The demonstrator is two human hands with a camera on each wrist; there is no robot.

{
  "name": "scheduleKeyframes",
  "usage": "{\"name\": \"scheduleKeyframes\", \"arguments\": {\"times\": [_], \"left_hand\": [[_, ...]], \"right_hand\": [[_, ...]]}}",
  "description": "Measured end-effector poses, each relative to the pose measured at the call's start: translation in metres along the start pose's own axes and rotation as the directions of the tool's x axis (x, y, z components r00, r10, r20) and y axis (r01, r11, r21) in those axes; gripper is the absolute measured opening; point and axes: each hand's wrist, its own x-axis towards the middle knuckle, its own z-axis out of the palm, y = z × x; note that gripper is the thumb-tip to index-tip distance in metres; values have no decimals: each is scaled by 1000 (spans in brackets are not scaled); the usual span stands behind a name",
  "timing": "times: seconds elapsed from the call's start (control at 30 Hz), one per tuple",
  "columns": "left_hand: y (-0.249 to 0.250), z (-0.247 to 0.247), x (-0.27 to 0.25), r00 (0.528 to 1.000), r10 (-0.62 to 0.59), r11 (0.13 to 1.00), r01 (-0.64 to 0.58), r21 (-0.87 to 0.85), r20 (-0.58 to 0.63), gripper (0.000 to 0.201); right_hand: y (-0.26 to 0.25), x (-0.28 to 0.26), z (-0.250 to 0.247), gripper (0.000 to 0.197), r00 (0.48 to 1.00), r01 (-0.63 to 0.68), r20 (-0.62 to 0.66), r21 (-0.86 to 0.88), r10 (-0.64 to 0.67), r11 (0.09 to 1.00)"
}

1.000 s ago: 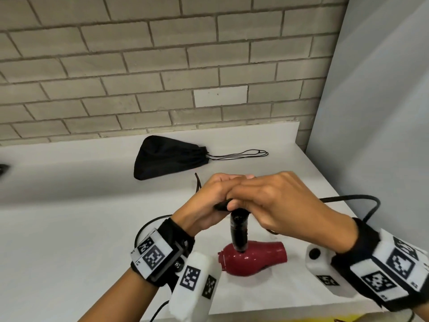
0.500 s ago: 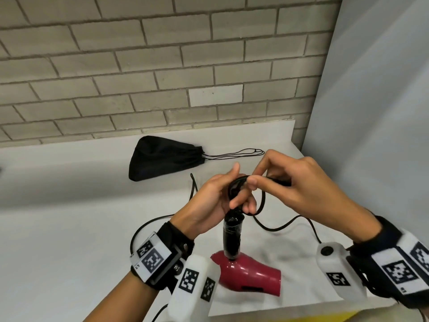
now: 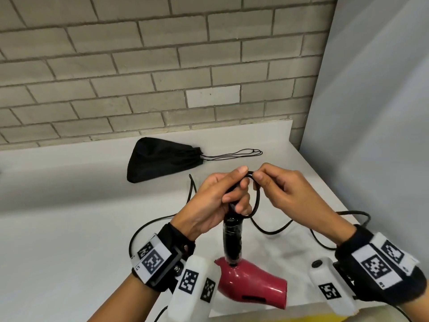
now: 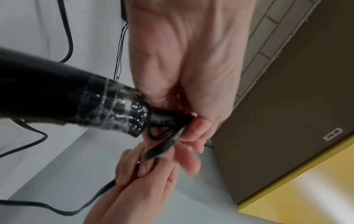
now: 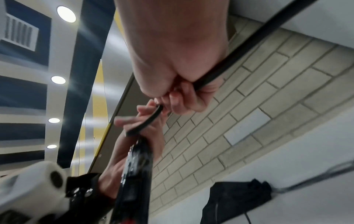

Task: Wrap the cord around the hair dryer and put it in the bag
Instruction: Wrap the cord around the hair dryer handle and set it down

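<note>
White counter (image 3: 69,228), brick wall behind. My left hand (image 3: 209,205) is gripping the hair dryer (image 3: 250,282) handle; my right hand (image 3: 285,194) is pinching the cord (image 3: 271,231).

The hair dryer (image 3: 251,284) has a red body and glossy black handle; the cord (image 3: 270,231) and bag (image 3: 160,162) are black, the counter (image 3: 69,228) white.

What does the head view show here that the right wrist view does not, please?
Only the head view shows the dryer's red body, the bag's drawstrings and slack cord on the table. Only the right wrist view shows ceiling lights and a vent. Both show the black bag, the black handle, the brick wall, and the right hand pinching the cord.
</note>
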Motion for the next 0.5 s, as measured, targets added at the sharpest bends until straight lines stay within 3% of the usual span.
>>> {"name": "scheduleKeyframes", "arguments": {"times": [0.2,0.33,0.5], "left_hand": [[0,2,-2,1000,-21,1000,21,-23,15,32],[-1,3,-2,997,-75,996,75,-38,-2,33],[-2,-3,-6,993,-109,990,112,81,-50,38]], "right_hand": [[3,-10,15,34,998,-46,-24,195,51,980],[10,-11,17,24,999,29,-18,45,-28,999],[24,-11,-9,25,985,42,170,-37,-35,998]]}}
